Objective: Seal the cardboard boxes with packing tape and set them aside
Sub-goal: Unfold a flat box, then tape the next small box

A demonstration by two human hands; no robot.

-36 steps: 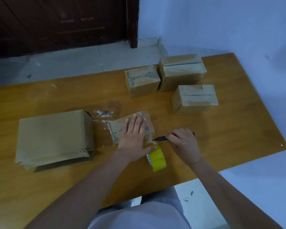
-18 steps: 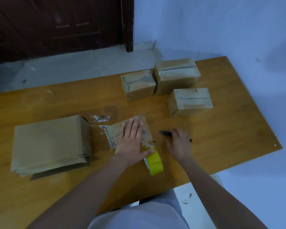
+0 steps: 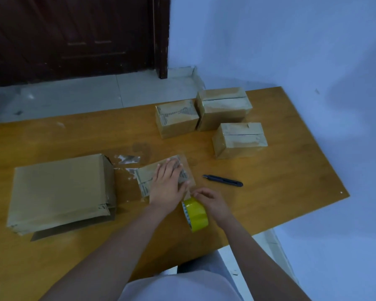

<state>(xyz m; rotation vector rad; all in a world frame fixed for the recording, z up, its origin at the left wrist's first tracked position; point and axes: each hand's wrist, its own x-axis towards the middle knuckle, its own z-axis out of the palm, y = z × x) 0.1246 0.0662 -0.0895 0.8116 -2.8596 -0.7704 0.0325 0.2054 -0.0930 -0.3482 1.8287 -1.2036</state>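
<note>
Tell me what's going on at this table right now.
A person is taping up a small cardboard box on the wooden table. The left hand lies flat on top of it, while the right hand pinches at the box's near right edge, just above the yellow tape roll. A black utility knife lies loose to the right. Three taped boxes stand at the far side, and a stack of flattened cartons waits on the left.

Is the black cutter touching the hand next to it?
Apart. In the head view the black cutter lies alone on the table, with bare wood showing between it and the right hand.
</note>
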